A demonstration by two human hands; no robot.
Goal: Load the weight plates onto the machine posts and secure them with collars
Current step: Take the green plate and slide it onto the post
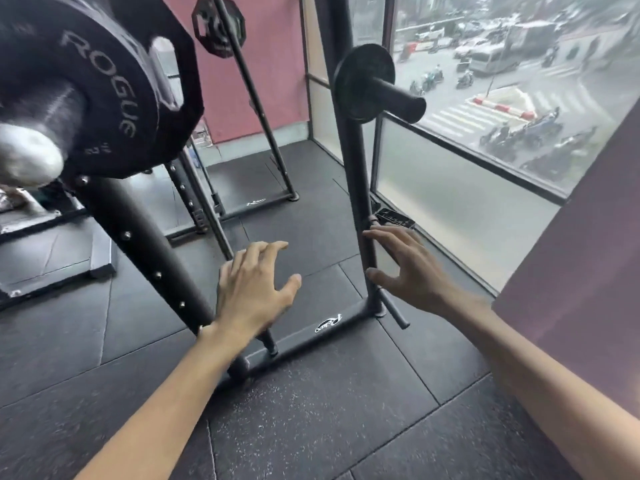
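both of your hands are out low in front of you and neither grip holds anything. your left hand hangs over the rubber floor with its fingers apart and loosely bent, between the thick studded upright and the thin upright. your right hand is spread the same way, its fingertips right at the thin upright; whether they touch it cannot be told from this view.

the plates are above your hands, not below them. a big rogue plate sits on the near post at the upper left, pushed well back so the silver end sticks out, which leaves room for a collar. a small plate sits on the right post, seated flat against the thin upright so that most of the post is bare, free for more plates or a collar. a third plate hangs on the frame further back. no collar shows on either near post, so the securing step looks undone.

your hands reach down toward the base bar and its short pegs, likely because loose gear would be kept there, yet the pegs look bare. a small dark object lies by the window just beyond your right hand; it is too blurred to name, though it may be what you are after.
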